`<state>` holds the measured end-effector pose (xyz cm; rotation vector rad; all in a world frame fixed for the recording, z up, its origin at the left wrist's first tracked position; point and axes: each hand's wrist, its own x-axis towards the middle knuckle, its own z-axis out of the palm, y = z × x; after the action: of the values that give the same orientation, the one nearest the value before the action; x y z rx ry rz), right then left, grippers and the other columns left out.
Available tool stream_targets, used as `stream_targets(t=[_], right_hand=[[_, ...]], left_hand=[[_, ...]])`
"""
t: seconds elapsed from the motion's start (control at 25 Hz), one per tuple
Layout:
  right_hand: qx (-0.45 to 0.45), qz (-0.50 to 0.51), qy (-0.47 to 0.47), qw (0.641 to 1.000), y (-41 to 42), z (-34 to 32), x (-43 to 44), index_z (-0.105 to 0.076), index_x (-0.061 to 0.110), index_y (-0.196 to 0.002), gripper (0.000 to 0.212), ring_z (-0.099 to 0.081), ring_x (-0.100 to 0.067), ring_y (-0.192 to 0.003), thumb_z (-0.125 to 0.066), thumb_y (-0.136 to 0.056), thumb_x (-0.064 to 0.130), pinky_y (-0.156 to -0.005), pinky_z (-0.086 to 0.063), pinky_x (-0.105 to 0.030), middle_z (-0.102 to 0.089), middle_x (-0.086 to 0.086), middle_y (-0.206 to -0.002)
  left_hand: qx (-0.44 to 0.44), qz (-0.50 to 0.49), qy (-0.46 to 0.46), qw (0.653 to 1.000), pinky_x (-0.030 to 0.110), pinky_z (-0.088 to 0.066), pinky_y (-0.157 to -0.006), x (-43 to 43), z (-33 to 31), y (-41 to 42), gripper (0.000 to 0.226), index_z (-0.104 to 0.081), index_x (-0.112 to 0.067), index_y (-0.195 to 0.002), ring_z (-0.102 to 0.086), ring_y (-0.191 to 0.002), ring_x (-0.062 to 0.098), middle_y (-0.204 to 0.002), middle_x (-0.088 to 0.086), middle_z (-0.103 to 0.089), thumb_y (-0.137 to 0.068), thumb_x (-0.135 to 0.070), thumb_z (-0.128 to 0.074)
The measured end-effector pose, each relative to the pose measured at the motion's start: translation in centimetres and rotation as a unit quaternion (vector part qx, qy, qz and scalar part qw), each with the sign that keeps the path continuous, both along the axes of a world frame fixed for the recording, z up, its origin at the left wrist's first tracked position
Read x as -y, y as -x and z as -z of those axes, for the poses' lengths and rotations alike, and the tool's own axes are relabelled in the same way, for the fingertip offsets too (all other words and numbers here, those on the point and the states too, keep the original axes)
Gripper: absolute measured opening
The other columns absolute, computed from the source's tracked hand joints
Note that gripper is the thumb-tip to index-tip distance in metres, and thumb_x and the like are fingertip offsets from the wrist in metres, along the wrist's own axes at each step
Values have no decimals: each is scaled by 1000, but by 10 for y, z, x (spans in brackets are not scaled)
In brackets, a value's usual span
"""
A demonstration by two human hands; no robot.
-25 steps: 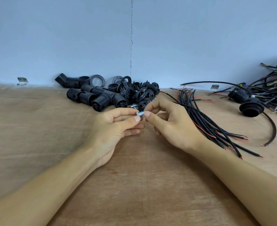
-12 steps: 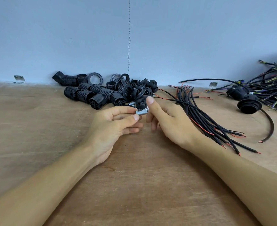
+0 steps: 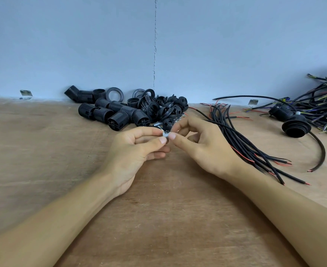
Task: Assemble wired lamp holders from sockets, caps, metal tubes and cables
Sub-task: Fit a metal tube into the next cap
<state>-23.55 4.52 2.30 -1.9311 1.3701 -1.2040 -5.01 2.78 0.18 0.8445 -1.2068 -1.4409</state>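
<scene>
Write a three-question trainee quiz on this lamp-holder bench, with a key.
1. True or false: the left hand lies flat on the table.
2. Where is the loose cable bundle? A under the left hand; B on the table beside the right hand; C hanging off the table edge.
3. What do both hands pinch between them?

Key: 1 false, its fingers are curled and raised. 2 B. 3 the metal tube.
</scene>
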Motion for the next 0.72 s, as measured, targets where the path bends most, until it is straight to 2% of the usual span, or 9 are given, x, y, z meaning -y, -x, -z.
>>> stream_targets(t=[0.12,0.2,0.24,0.36,0.44,0.52,0.6,0.64,0.72], right_hand=[[-61,6,4,998,-2,4,2,-67,17,-75,35,-54,-3,-57,-55,-103,35,-61,-39,-16,-69,5,-67],[-57,16,-1,998,0,3,1,-67,16,-71,50,-56,-4,-53,-43,-105,43,-58,-38,-15,-70,3,-65],[-45,18,2,999,2,1,0,-69,17,-76,47,-54,-4,-50,-44,-105,45,-56,-38,-16,-70,3,-67],[-2,-16,-9,1000,4,1,0,-68,22,-98,13,-44,-10,-48,-67,-95,34,-50,-41,-28,-70,3,-80],[-12,-28,-13,999,2,2,1,-67,21,-94,6,-46,-10,-48,-68,-95,28,-49,-41,-31,-68,8,-78],[-48,-11,-10,999,0,3,2,-69,18,-83,29,-51,-4,-47,-55,-102,36,-53,-39,-20,-70,6,-72],[-43,5,-28,999,1,3,2,-71,16,-78,52,-52,-4,-44,-41,-105,48,-52,-37,-18,-72,2,-68],[-21,4,-35,999,1,2,2,-71,18,-82,51,-50,-5,-41,-40,-104,52,-49,-36,-18,-73,2,-69],[14,-14,-32,999,3,1,1,-69,23,-95,27,-47,-3,-41,-58,-98,47,-47,-36,-15,-73,4,-77]], left_hand=[[9,-4,16,1000,26,-60,-71,-1,1,1,26,-75,-6,-99,-78,-83,25,-89,14,-79,-74,-7,-80],[15,-3,21,1000,26,-60,-71,-3,0,1,25,-76,-7,-99,-78,-83,25,-89,15,-79,-75,-5,-80],[15,-5,21,1000,25,-60,-71,-3,0,1,23,-75,-6,-100,-78,-82,25,-89,15,-79,-77,-2,-79],[8,-16,17,1000,25,-60,-71,-2,1,1,20,-74,-4,-101,-78,-81,24,-89,15,-79,-82,3,-76],[9,-17,15,1000,24,-60,-70,-1,0,0,20,-74,-3,-102,-78,-81,24,-89,14,-79,-83,3,-75],[11,-11,15,1000,24,-60,-70,-2,-1,1,20,-74,-4,-101,-78,-79,23,-88,14,-79,-81,1,-76],[19,-7,19,1000,24,-60,-68,-3,-1,1,19,-75,-7,-99,-77,-78,22,-86,13,-79,-81,-1,-77],[22,-7,21,1000,24,-60,-68,-3,0,1,20,-75,-7,-100,-77,-78,22,-87,12,-79,-82,0,-77],[20,-7,26,999,24,-60,-69,-2,0,1,23,-74,-9,-107,-77,-78,22,-91,11,-79,-86,1,-74]])
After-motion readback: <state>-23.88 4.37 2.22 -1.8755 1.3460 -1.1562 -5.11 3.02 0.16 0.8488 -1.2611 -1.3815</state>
